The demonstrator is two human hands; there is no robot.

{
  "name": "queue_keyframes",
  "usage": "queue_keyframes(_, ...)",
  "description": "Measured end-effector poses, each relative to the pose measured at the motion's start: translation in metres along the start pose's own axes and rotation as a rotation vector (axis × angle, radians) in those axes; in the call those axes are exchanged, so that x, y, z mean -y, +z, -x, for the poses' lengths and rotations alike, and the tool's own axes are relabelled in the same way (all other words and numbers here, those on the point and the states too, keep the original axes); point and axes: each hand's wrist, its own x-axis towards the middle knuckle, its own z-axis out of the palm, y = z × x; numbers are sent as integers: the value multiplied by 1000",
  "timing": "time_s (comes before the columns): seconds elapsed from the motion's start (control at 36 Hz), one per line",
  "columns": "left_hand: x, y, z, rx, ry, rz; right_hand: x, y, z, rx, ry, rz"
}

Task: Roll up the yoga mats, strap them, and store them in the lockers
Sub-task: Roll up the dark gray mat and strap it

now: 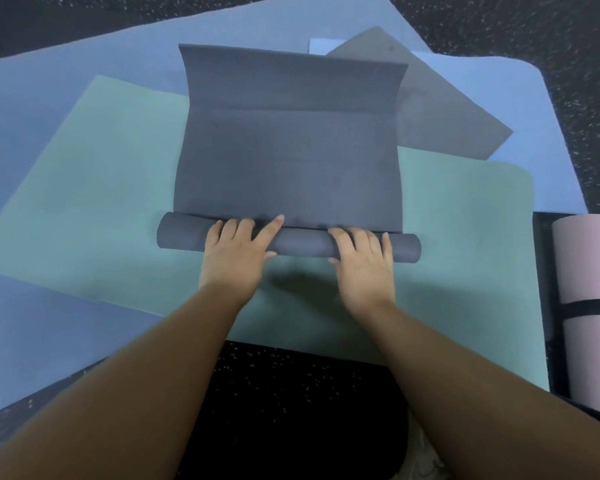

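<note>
Blue mat [49,140] covers the far left of the speckled floor [499,22], with a green mat [94,209] lying on top of it. On the green mat lies a dark grey mat [288,161] — its near end is wound into a roll [298,242], the rest stretches away, and its far edge curls upward. The left hand [234,252] presses on the roll with fingers straight and spread; the right hand [362,261] rests on it just beside, fingers bent slightly over the top. Another grey mat [440,112] lies further right. At the right edge lies a pink rolled mat [589,271] — a black strap [593,306] circles it.
</note>
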Motion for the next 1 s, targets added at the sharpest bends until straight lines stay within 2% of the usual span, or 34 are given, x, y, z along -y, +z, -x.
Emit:
queue_keyframes(0.19, 1, 2, 15, -73, 20, 24, -10, -4, 4, -17, -70, -33)
queue_keyframes(0.42, 2, -8, 32, -10, 81, 3, -18, -14, 21, 70, -187, 14)
queue_keyframes(0.47, 2, -10, 38, -4, 95, -8, -18, -19, 26, 127, -190, 12)
queue_keyframes(0.64, -1, -20, 60, 14, 140, -3, -12, -42, 40, 441, -186, 55)
queue_keyframes(0.83, -8, -18, 87, 124, 45, 48, -3, -47, 58, 616, -236, 130)
queue_keyframes(0.92, -13, -13, 94, 124, -2, 25, -1, -42, 62, 622, -223, 114)
queue_keyframes(1.0, -22, -10, 95, 82, -83, 5, 3, -39, 68, 558, -140, 89)
